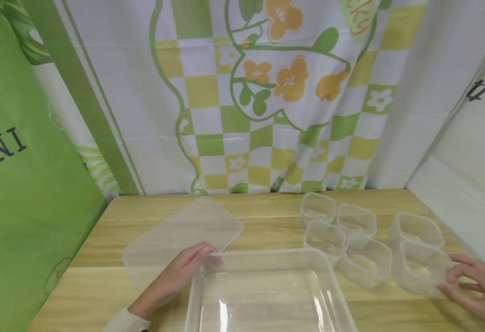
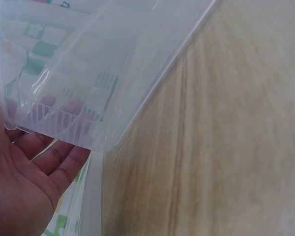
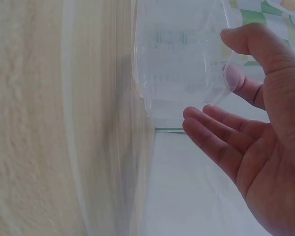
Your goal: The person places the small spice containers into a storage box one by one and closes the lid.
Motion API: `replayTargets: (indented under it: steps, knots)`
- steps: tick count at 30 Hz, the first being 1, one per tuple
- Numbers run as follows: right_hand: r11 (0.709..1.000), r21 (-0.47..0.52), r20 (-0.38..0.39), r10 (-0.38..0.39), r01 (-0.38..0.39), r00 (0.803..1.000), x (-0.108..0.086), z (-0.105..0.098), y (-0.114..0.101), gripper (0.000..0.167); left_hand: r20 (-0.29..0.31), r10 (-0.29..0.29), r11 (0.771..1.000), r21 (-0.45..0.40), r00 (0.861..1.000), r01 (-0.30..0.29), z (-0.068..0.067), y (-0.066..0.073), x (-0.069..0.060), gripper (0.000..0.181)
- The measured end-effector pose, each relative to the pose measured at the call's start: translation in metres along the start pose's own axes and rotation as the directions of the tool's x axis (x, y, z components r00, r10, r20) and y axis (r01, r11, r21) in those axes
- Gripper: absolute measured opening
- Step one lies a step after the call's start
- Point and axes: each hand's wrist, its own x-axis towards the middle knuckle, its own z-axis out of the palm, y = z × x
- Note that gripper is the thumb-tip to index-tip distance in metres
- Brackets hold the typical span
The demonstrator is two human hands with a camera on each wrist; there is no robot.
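Observation:
A large clear plastic box (image 1: pixel 267 262) stands at the table's front. My left hand (image 1: pixel 190 263) grips its far left corner; in the left wrist view the fingers (image 2: pixel 64 164) lie against the outside of the wall. At the right, my right hand (image 1: pixel 481 288) pinches the rim of a small clear plastic container (image 1: pixel 421 272). The right wrist view shows the thumb (image 3: pixel 255 42) and index finger on either side of that container's rim (image 3: pixel 228 49), the other fingers apart from it. A flat translucent lid (image 1: pixel 184 226) lies at the left, partly behind my left forearm.
Several more small clear containers (image 1: pixel 319 207) stand in a group at the right of the wooden table (image 1: pixel 267 216). A patterned curtain (image 1: pixel 242 147) hangs along the back edge, with a green cloth (image 1: pixel 26 184) at the left and a white one (image 1: pixel 466 184) at the right.

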Motion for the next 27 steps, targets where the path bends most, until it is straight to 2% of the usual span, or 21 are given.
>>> replayTargets:
  steps: [7,11,18,22,27]
  knots:
    - [0.998,0.042,-0.042,-0.042,0.044,0.998,0.003,0.001,-0.003,0.051,0.009,-0.026,1.0,-0.018,1.0,0.026,-0.001,0.001,0.001,0.037]
    - [0.996,0.02,-0.044,-0.089,0.09,0.995,0.009,-0.001,-0.004,0.054,0.004,-0.022,1.0,-0.015,1.0,0.022,-0.001,0.001,0.001,0.037]
    - [0.986,0.047,-0.043,-0.16,0.162,0.986,0.013,-0.004,-0.003,0.052,0.0,-0.012,1.0,-0.016,1.0,0.012,-0.001,0.0,0.001,0.036]
    - [0.984,0.07,-0.07,-0.157,0.162,0.985,0.013,-0.005,-0.006,0.05,0.006,-0.006,1.0,-0.013,1.0,0.006,-0.001,-0.001,0.001,0.036]
    - [0.992,0.077,-0.091,-0.094,0.101,0.991,0.013,-0.008,-0.014,0.05,0.017,0.006,1.0,-0.027,1.0,-0.005,-0.001,-0.001,0.001,0.037]
